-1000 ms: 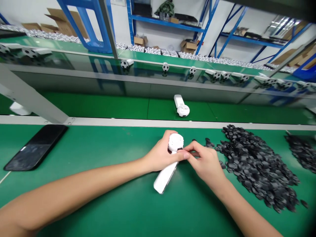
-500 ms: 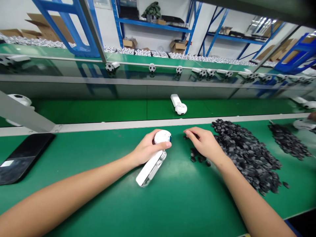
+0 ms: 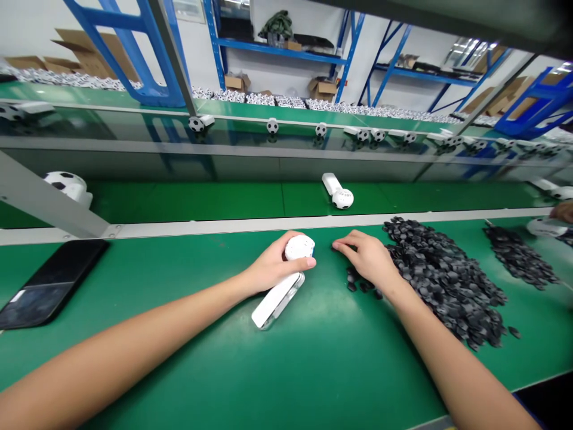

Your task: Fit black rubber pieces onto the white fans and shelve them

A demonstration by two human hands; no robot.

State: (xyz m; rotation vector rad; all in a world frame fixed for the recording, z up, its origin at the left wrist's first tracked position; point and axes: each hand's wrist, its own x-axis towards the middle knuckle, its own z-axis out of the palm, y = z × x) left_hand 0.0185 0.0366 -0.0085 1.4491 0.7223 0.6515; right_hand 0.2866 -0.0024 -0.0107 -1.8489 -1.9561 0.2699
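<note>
My left hand (image 3: 280, 263) is closed around the round head of a white handheld device (image 3: 278, 298), whose long handle slants down to the left over the green tabletop. A bit of blue shows at the right side of its head. To the right, my right hand (image 3: 369, 257) has thumb and forefinger pinched on a small black piece (image 3: 335, 245), close to the table surface. Several loose black pieces (image 3: 353, 279) lie below that palm, partly hidden by it. Beside the right wrist spreads a large pile of black pieces (image 3: 443, 275).
A black phone-like slab (image 3: 54, 280) lies at the left. Behind a pale rail (image 3: 215, 228) runs a green belt (image 3: 215, 200) carrying a white football-patterned device (image 3: 342, 198). A smaller black pile (image 3: 519, 257) and another person's hand (image 3: 561, 212) are at the far right.
The devices on the belt have moved to the right. My left hand has shifted slightly right with the device. My right fingertips stay almost in place, now plainly pinching a black piece.
</note>
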